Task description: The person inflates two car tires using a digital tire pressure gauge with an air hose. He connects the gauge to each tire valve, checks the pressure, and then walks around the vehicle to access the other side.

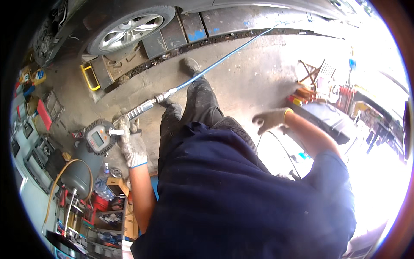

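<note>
In the head view, the left hand (131,142), in an off-white knit glove with a blue-edged cuff, is on the left side of the scene. Its fingers are wrapped around the handle part of a round grey inflator gauge (98,138) with a black ribbed rubber rim and a small rectangular display. The gauge is to the left of the person's legs (198,103), its display facing up. A ribbed silver metal fitting (141,108) extends from beside this hand toward the far right and joins a thin bright-blue air hose (228,56), which runs on past the legs to the far right.

The right hand (271,120), in a similar glove with a yellow-edged cuff, is on the right, well apart from the gauge. Its fingers are loosely bent, in a released pose. A thin black cable (284,149) curves just on its near side. Beyond this hand to the right are a large black case (321,118) and a brown slatted wooden stand (312,71).

At the far left is a dark car's wheel with silver spokes (131,32). Near left, a large grey cylindrical tank (79,170) is close to the gauge, beside a tan curved hose (49,203).
</note>
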Tool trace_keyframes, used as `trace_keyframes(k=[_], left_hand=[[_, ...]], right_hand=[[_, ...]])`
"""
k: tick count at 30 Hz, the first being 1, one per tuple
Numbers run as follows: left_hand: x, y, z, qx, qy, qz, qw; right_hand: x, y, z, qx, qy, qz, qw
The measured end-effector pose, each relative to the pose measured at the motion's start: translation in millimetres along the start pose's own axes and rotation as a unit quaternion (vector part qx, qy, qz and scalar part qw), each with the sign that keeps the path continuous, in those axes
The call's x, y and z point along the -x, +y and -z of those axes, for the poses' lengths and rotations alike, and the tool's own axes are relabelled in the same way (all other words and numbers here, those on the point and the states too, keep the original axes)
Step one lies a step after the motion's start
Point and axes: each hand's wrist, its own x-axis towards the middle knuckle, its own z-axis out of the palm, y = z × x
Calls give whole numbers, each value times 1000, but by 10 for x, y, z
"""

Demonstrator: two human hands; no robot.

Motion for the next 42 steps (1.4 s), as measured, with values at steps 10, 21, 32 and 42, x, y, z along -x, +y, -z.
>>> trace_keyframes(k=[10,21,32,42], left_hand=[[-154,77,741,-92,-120,86,985],[-395,-307,853,-84,-197,95,972],[-892,-910,870,-81,-285,269,916],[-1551,-1719,741,-15,-123,220,968]], right_hand=[[-2021,-152,-3687,-92,69,-14,993],[-1560,-431,-592,-259,633,62,727],[-1563,-2870,318,32,127,359,924],[-2868,-2701,987,-96,254,331,904]])
